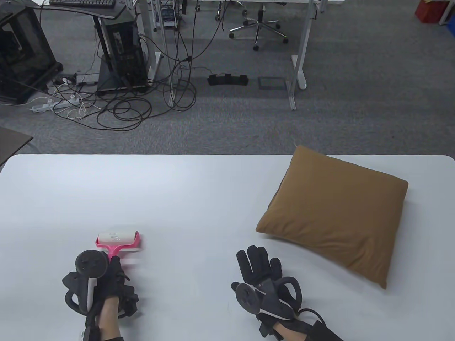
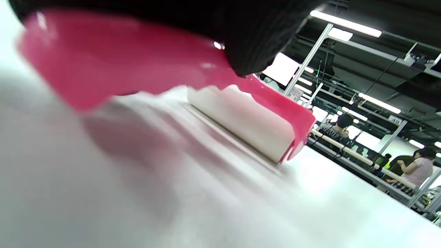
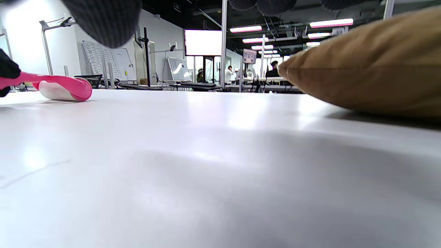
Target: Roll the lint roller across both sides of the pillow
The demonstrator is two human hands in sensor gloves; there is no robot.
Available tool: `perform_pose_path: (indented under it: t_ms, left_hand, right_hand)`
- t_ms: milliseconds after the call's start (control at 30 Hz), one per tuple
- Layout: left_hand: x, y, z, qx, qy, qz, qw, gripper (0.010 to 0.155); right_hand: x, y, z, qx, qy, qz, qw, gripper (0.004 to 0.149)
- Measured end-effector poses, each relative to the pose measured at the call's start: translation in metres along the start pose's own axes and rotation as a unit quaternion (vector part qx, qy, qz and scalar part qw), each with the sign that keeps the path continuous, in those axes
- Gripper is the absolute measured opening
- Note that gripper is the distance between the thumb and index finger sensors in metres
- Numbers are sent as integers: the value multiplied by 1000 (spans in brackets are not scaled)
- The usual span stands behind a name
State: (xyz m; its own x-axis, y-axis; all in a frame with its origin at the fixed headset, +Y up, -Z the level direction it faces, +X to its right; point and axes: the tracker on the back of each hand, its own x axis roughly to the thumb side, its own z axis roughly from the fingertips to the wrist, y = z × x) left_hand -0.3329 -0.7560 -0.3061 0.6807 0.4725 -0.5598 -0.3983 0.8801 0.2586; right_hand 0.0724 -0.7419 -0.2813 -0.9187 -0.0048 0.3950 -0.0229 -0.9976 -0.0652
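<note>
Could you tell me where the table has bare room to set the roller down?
Bare patches: the far-left table beyond the lint roller, and the middle strip between the roller and pillow. Crowded: the right side under the pillow, and the near edge by the left hand and right hand.

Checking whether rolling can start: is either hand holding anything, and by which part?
The left hand grips the lint roller by its pink handle; the right hand holds nothing.

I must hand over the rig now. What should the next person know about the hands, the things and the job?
Left hand: grips the pink handle of the pink-and-white lint roller, whose white roll is on the white table.
Right hand: flat on the table, fingers spread, holds nothing.
Brown square fabric pillow: lies flat at the right, untouched.
Done: roller picked.
Left: roll both pillow sides.
</note>
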Motion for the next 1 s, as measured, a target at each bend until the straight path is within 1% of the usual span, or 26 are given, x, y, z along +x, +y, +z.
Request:
perform_pose_path:
  t_ms: [33,133,233,267,333,433,467,533,567,600,633,667,767,900,1000]
  left_hand:
    - [-1,-3,-1,-11,5,3,1000,56]
    - [-5,-5,-2,-22,17,23,999,58]
    - [-4,-6,0,-30,15,43,999,79]
    - [1,-5,4,-25,8,45,999,86]
    - [12,-2,10,-2,-20,17,1000,92]
    - [38,-5,25,1,-91,-22,996,94]
    - [50,-7,33,-6,-130,-30,991,94]
    - [71,-14,48,-25,-202,-31,979,90]
    - [85,-19,59,-34,-247,-30,968,90]
    - [94,-23,65,-38,-278,-31,959,89]
    - [107,-28,76,-46,-326,-37,943,88]
    - [117,-33,84,-51,-361,-49,930,88]
    - [134,-45,104,-71,-423,-84,899,90]
    - [140,-59,121,-107,-462,-120,872,90]
    - [142,-66,128,-115,-483,-160,853,90]
  right_hand:
    - [-2,1,0,6,3,-7,1000,80]
    - [-6,1,-1,12,10,-18,1000,79]
    - [-8,1,-2,16,13,-25,999,78]
    - [-8,0,-2,15,16,-30,999,75]
    - [-9,0,-3,16,16,-35,999,73]
    - [-10,0,-3,18,18,-37,999,74]
    - [-11,0,-3,18,20,-39,999,74]
    - [-12,0,-4,19,24,-40,999,74]
    - [-13,1,-4,21,27,-42,999,74]
    - [-14,1,-4,23,28,-44,998,74]
    - [-14,2,-4,27,30,-46,998,74]
    - [-15,2,-4,28,31,-46,998,74]
    - [-17,3,-5,28,36,-40,998,73]
    - [-21,3,-5,27,48,-31,998,72]
    - [-24,6,-6,35,53,-27,998,72]
